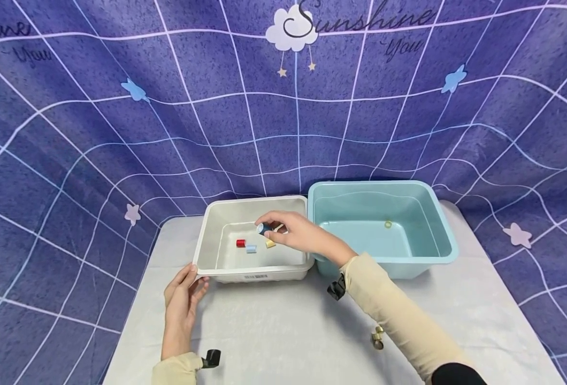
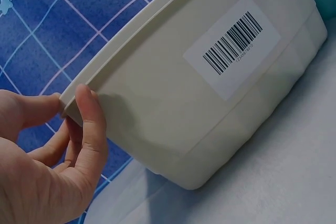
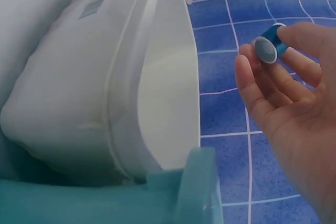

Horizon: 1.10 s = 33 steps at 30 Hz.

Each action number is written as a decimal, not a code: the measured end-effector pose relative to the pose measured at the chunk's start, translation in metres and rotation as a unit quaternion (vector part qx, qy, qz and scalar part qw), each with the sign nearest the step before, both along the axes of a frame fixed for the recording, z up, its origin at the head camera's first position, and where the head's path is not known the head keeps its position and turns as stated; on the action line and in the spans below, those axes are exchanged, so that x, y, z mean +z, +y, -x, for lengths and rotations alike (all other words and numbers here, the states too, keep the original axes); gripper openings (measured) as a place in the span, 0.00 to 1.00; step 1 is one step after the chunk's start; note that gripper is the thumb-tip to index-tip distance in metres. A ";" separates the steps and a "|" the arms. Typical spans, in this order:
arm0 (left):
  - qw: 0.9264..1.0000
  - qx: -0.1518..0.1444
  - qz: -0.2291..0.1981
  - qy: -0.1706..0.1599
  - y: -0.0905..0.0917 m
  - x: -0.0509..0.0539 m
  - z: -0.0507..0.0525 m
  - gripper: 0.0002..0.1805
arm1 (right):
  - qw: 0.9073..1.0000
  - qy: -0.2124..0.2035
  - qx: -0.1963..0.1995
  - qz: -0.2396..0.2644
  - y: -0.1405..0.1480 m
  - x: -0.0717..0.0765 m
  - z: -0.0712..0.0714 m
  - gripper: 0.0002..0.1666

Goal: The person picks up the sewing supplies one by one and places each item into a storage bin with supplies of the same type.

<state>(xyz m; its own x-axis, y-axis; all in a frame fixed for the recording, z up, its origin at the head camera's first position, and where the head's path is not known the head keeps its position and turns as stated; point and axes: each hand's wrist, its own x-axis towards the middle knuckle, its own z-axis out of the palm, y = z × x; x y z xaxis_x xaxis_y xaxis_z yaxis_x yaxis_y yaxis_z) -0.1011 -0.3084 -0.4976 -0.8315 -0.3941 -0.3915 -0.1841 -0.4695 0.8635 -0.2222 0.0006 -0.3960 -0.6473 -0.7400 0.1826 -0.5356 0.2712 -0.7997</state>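
Observation:
My right hand point(image 1: 288, 230) pinches a dark blue thread spool point(image 1: 263, 229) between thumb and fingers, above the off-white bin point(image 1: 254, 274). In the right wrist view the spool point(image 3: 266, 50) turns its pale round end towards the camera. On the bin's floor lie a red spool point(image 1: 240, 243), a light blue spool point(image 1: 251, 249) and a yellow spool point(image 1: 270, 244), the last partly hidden by my right hand. My left hand point(image 1: 182, 299) grips the bin's near left rim corner. In the left wrist view the thumb and fingers of that hand point(image 2: 58, 156) hold the rim.
A teal bin point(image 1: 382, 260) stands against the off-white bin's right side, with a small yellowish ring point(image 1: 388, 224) inside. Small gold-coloured pieces point(image 1: 377, 341) lie on the white-covered table point(image 1: 274, 331) by my right forearm. Behind the bins hangs a blue grid-patterned cloth point(image 1: 216, 123).

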 end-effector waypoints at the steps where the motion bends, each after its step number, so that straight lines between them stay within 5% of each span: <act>1: 1.000 0.000 -0.001 0.002 0.000 0.000 0.001 0.16 | 1.000 -0.001 0.001 0.001 -0.002 0.001 0.002 0.20; 18: 1.000 0.003 0.013 0.006 0.000 -0.002 0.002 0.16 | 1.000 -0.011 0.013 -0.025 -0.051 0.013 0.038 0.19; 25: 1.000 0.006 0.010 0.009 -0.001 -0.004 -0.001 0.09 | 0.998 -0.026 0.018 -0.052 -0.065 0.007 0.053 0.20; 33: 1.000 -0.002 0.013 0.016 0.001 -0.003 0.002 0.18 | 0.997 -0.039 0.001 -0.063 -0.083 -0.001 0.076 0.20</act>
